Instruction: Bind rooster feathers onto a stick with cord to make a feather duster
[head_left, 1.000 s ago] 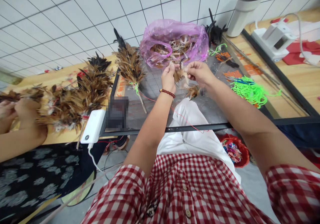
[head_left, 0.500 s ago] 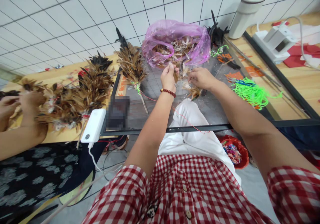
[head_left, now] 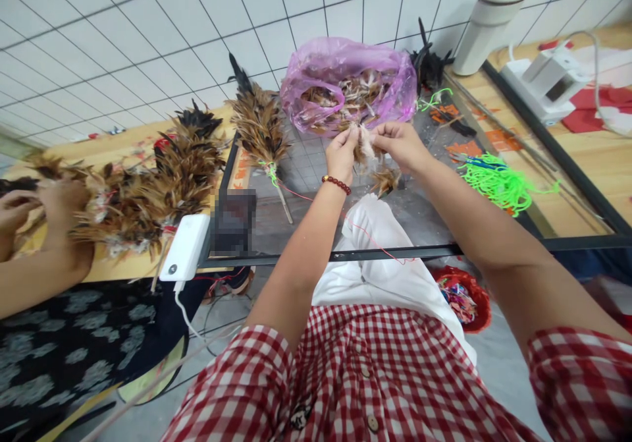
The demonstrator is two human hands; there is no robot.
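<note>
My left hand (head_left: pixel 342 155), with a beaded bracelet at the wrist, pinches a small bunch of brown and white feathers (head_left: pixel 364 145). From the other side my right hand (head_left: pixel 399 144) has its fingertips closed on the pale ends of the same bunch. A loose feather tuft (head_left: pixel 385 180) lies on the dark tabletop just below. Behind both hands sits a pink plastic bag (head_left: pixel 345 50) full of feathers. To the left lies a feather duster (head_left: pixel 261 122) with its stick towards me and green cord tied at its base.
Bright green cords (head_left: pixel 496 182) lie right. A white bottle (head_left: pixel 488 30) and a power strip (head_left: pixel 523 93) stand behind. At far left a co-worker's hands (head_left: pixel 64 198) handle feathers beside a feather bundle (head_left: pixel 187 159). A white power bank (head_left: pixel 185 248) rests at the edge.
My right hand has moved up and left to meet the left hand. My left hand has shifted slightly right, and the feathers are now between both hands.
</note>
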